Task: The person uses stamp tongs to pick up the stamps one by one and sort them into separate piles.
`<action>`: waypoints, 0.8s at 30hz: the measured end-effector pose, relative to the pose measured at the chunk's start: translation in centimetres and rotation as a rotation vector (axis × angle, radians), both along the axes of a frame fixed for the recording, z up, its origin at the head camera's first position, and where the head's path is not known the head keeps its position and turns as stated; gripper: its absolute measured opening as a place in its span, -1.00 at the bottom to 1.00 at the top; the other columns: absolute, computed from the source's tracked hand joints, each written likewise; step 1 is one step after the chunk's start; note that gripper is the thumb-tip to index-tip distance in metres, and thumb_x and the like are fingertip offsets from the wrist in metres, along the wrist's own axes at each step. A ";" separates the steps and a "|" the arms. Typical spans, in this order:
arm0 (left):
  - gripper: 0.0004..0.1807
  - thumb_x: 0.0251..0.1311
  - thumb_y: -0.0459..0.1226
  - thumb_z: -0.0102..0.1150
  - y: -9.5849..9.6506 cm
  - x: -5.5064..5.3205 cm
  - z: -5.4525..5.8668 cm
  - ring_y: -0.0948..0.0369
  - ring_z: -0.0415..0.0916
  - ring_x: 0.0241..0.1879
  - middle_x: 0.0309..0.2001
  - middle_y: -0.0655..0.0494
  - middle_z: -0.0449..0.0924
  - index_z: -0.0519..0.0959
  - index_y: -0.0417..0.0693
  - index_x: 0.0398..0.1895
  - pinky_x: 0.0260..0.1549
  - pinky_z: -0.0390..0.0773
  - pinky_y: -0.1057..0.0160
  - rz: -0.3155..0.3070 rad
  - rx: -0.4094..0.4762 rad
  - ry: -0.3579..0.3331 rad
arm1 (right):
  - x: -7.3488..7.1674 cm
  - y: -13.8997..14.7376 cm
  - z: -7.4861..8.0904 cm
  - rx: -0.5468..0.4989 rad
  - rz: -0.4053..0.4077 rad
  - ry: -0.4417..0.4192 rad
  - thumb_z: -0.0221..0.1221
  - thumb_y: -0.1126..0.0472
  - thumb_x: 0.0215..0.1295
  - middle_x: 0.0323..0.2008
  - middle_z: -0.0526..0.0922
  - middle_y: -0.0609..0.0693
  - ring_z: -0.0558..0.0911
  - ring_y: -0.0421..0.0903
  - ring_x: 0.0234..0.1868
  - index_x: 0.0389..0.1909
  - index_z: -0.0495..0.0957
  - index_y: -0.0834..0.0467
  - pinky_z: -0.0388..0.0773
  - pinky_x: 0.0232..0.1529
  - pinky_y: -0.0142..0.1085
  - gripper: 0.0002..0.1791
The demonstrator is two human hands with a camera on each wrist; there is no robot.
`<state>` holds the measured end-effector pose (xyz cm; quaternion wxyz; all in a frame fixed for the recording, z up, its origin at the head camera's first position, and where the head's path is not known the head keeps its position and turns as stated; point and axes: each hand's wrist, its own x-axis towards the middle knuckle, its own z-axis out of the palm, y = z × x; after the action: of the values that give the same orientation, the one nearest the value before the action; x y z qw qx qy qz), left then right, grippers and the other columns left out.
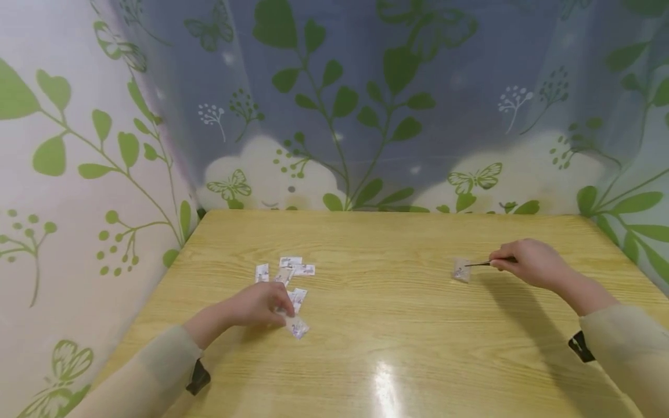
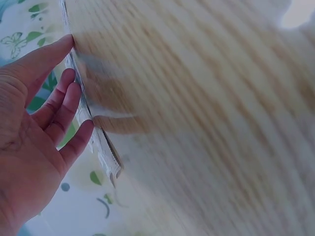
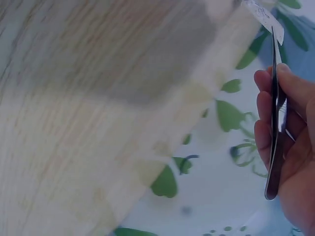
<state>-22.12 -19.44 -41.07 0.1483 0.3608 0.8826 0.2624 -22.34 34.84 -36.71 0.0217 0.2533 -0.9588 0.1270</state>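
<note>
My right hand (image 1: 535, 264) holds dark metal tweezers (image 3: 276, 123) between thumb and fingers. At their tips is a small clear packet (image 1: 461, 270) with printed marks, which shows as a pale strip in the right wrist view. On the left, my left hand (image 1: 256, 305) reaches over a loose group of small printed packets (image 1: 290, 262). Its fingers, fairly straight in the left wrist view, rest with their tips at the packets. One packet (image 1: 297, 326) sticks out past the thumb and index finger, partly covered by them. Part of the group is hidden under the hand.
A wood-grain table (image 1: 376, 313) lies under both hands, with a bright glare spot near its front. Patterned curtains (image 1: 334, 116) with green leaves and butterflies stand along the table's back and sides. Each wrist carries a dark strap (image 1: 198, 377) at the sleeve.
</note>
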 end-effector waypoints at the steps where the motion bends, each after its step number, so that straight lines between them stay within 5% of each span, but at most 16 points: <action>1: -0.80 -0.04 -0.39 0.41 0.0 0.0 0.0 0.24 0.43 -0.30 -0.34 0.27 0.51 0.71 0.06 -0.33 -0.26 0.45 0.26 0.002 0.001 -0.002 | -0.3 0.2 -0.3 0.004 0.001 -0.007 0.24 0.30 0.28 -0.46 0.65 -0.15 0.58 -0.21 -0.49 -0.22 0.68 0.33 0.53 -0.45 -0.20 -0.83; 9: -0.81 -0.03 -0.37 0.40 0.0 0.2 0.0 0.26 0.40 -0.31 -0.36 0.29 0.49 0.70 0.08 -0.34 -0.26 0.43 0.27 0.018 -0.012 0.005 | -2.2 0.6 -2.4 0.012 -0.025 -0.026 0.23 0.29 0.28 -0.35 0.69 0.06 0.65 0.05 -0.34 -0.19 0.67 0.36 0.57 -0.30 -0.02 -0.80; 24: -0.82 -0.01 -0.37 0.40 -0.3 0.1 -0.3 0.26 0.39 -0.29 -0.34 0.28 0.49 0.70 0.08 -0.34 -0.26 0.43 0.27 0.024 0.019 -0.031 | -3.9 2.3 -2.7 0.027 -0.096 -0.038 0.21 0.33 0.28 -0.28 0.67 0.26 0.63 0.26 -0.23 -0.17 0.64 0.43 0.52 -0.20 0.11 -0.77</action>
<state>-22.07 -19.77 -41.37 0.1553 0.3476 0.8819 0.2782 -26.21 37.15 -39.39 0.0064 0.2049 -0.9717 0.1178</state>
